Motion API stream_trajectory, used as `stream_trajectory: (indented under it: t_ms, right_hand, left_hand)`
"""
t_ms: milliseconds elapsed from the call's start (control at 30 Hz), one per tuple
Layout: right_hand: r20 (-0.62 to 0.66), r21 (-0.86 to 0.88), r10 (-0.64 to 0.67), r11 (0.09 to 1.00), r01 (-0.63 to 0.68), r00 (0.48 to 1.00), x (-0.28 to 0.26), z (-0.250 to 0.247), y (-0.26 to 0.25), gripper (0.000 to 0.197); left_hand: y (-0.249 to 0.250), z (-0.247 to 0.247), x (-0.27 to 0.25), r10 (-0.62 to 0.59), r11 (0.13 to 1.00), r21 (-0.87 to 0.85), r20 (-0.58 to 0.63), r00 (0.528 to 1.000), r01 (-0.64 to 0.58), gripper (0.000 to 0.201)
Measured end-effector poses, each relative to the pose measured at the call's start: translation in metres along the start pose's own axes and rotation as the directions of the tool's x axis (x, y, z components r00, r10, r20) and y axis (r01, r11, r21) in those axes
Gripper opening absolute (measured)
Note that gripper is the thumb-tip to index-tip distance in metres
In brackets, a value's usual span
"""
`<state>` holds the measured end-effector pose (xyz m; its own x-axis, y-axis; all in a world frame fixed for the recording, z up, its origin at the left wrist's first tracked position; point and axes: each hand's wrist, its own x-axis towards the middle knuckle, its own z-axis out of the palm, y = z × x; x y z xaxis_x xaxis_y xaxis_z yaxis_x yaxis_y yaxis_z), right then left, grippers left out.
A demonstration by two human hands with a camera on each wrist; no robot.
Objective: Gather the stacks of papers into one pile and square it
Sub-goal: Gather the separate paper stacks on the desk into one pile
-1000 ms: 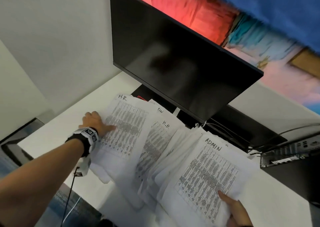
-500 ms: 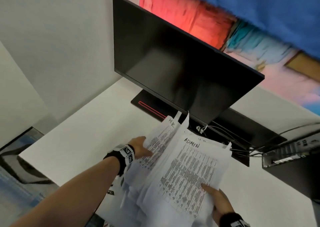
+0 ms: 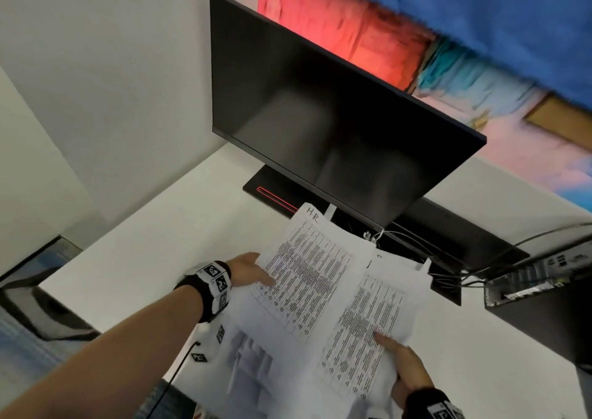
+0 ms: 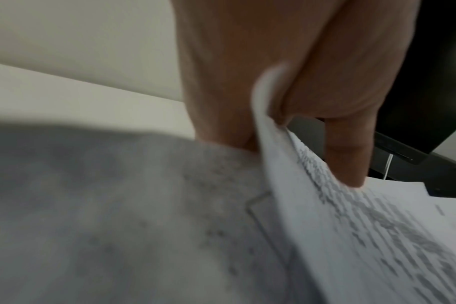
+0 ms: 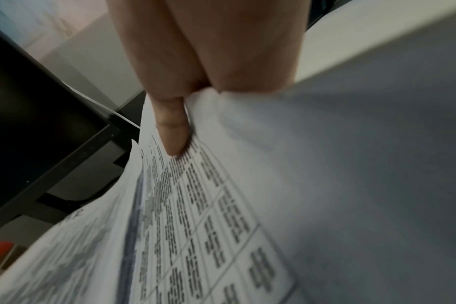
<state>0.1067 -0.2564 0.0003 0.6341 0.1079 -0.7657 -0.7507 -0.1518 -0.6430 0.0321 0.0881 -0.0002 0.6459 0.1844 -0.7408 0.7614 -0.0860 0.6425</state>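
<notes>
Since the earlier head frames the spread-out papers (image 3: 323, 306) have been drawn together from a wide fan across the desk into one loose bundle at lower centre of frame, and the sheet marked "H.R" (image 3: 312, 277) now lies on top at the left, where the "ADMIN" page showed half a second ago.

Left hand (image 3: 248, 269): at the bundle's left edge, centre-left of frame, thumb lying on the printed face. Left wrist view shows the sheet edge caught between thumb (image 4: 349, 156) and the fingers behind it, so a pinch grip on the papers. Right hand (image 3: 405, 369): lower right of frame, thumb flat on the right-hand page. Right wrist view shows the thumb (image 5: 172, 131) pressed on the printed table with the remaining fingers under the sheets; grip closed on the papers.

Bundle is not squared: two sheets angle apart in a shallow V, corners stick out at upper right, and pale page edges hang out at the bottom left. Whether it rests on the white desk (image 3: 134, 265) or is lifted clear, cannot tell.

Black monitor (image 3: 336, 121) fills upper centre, its base (image 3: 272, 194) with a red stripe just above the papers' top corner. Cables (image 3: 480, 258) and a small computer box (image 3: 528, 284) at right.
</notes>
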Motion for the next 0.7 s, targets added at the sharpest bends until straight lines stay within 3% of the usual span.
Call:
stream_trajectory:
  t_ms: [67,167,233,300,367,467,500,600,633,700]
  right_hand:
    - [0.057,-0.016,0.005,1.0,-0.004,0.998,-0.003,0.013,-0.003,0.049]
    - [0.073,-0.125,-0.025,0.992,0.034,0.997,-0.012,0.036,-0.002,0.096]
    - [0.074,-0.141,-0.052,0.988,0.062,0.996,-0.012,0.036,0.003,0.11]
    - [0.071,-0.125,-0.084,0.988,0.092,0.994,-0.01,0.031,0.006,0.121]
    - [0.105,-0.069,-0.148,0.985,0.156,0.983,-0.017,0.018,-0.001,0.111]
    - [0.217,0.023,-0.236,0.971,0.237,0.947,-0.04,-0.008,-0.022,0.057]
    - [0.254,0.08,-0.257,0.966,0.245,0.932,-0.042,-0.016,-0.028,0.051]
    - [0.265,0.069,-0.304,0.953,0.297,0.915,-0.045,-0.012,-0.04,0.062]
    - [0.235,0.017,-0.324,0.944,0.329,0.916,-0.044,-0.004,-0.041,0.064]
    - [0.149,-0.078,-0.424,0.896,0.438,0.893,-0.049,0.014,-0.051,0.051]
  left_hand:
    - [0.001,0.011,-0.004,-0.002,1.0,0.003,0.035,0.999,0.002,0.107]
    - [0.002,0.031,0.003,0.003,0.988,0.151,0.053,0.999,-0.011,0.117]
    - [-0.002,0.039,0.011,0.05,0.977,0.206,0.039,0.998,-0.057,0.091]
    - [-0.005,0.038,0.009,0.098,0.986,0.132,0.036,0.995,-0.102,0.072]
    - [-0.006,0.031,-0.004,0.172,0.985,-0.038,0.064,0.983,-0.17,0.065]
    - [-0.007,0.019,-0.03,0.304,0.932,-0.258,0.172,0.937,-0.255,0.065]
    - [-0.003,0.019,-0.041,0.345,0.912,-0.305,0.206,0.916,-0.275,0.069]
    - [0.019,0.033,-0.06,0.444,0.872,-0.322,0.208,0.871,-0.368,0.072]
    - [0.03,0.041,-0.065,0.469,0.864,-0.293,0.173,0.866,-0.409,0.068]
    - [0.052,0.051,-0.072,0.511,0.841,-0.223,0.032,0.859,-0.493,0.059]
